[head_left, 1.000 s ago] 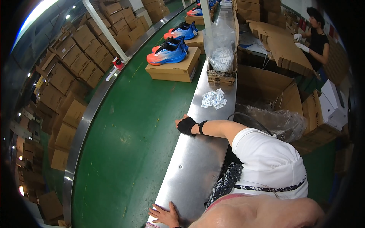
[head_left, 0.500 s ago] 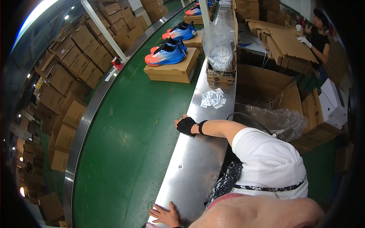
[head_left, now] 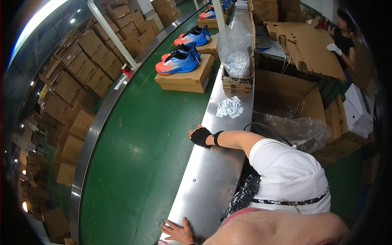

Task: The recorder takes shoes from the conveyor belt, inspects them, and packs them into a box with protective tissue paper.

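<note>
My left hand lies flat and empty at the bottom, fingers spread across the edge of the metal ledge. Farther up the same ledge, my right hand, in a black fingerless glove, leans on the belt-side edge. Its bare fingertips show in part, a little apart, and hold nothing I can see. Just beyond it lies a loose pile of small white sachets. Behind the pile stands a small carton with a clear plastic bag of more sachets.
Blue-orange running shoes stand on a brown shoebox on the green conveyor belt, with more beyond. An open carton with plastic film is at right. A co-worker handles flat cardboard. Cartons are stacked at left.
My hands keep their places on the ledge. The co-worker's white-gloved hands have moved apart, and the flat cardboard has shifted slightly to the right. The view has moved very little.
</note>
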The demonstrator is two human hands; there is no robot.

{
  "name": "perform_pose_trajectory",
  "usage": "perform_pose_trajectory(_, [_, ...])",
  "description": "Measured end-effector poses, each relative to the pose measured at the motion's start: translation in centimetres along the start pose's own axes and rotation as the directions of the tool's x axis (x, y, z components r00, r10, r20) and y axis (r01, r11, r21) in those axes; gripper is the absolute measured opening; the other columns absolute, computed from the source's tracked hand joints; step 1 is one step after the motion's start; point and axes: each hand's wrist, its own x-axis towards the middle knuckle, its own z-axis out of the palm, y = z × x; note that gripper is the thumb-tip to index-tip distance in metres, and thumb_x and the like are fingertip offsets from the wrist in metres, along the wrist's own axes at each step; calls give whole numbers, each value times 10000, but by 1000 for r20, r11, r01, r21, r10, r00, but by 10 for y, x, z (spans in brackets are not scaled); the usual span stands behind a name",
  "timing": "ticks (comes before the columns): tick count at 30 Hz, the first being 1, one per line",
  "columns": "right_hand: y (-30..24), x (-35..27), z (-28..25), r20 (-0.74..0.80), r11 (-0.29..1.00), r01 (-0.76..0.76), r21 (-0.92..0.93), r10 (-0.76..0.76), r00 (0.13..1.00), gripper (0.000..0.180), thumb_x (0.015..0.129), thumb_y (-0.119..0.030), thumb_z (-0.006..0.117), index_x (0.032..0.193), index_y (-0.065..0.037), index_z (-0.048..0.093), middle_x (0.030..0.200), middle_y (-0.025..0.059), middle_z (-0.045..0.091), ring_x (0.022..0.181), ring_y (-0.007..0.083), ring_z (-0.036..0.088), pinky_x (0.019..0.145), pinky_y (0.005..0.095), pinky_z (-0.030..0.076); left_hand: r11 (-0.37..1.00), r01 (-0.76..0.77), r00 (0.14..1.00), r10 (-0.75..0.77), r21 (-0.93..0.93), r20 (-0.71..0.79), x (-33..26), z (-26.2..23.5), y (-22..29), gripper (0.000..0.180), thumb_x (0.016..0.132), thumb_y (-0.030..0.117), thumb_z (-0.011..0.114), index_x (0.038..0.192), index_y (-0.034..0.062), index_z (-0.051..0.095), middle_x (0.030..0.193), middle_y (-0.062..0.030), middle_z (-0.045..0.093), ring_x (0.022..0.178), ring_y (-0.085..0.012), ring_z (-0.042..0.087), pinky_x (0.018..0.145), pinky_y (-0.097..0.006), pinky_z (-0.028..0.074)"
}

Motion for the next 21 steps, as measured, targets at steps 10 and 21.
perform_pose_trajectory(10, [15,-5,6,14,999,-40,-16,41,999,151,817,-170,400,805,-56,499,637,117,588,667,268,581,812,376,322,973,80,910,17,-216,414,53,-257,66,882,751,702,329,1340,51,242,1352,-274,194,1273,-411,135,885,-691,167])
perform_pose_trajectory(21, [7,8,28,-38,986,73,-151,-80,996,154,800,-164,408,769,-71,527,618,129,585,615,282,571,806,385,326,981,110,909,-33,-163,415,49,-267,55,872,755,699,322,1337,53,251,1349,-262,219,1268,-416,145,876,-691,184])
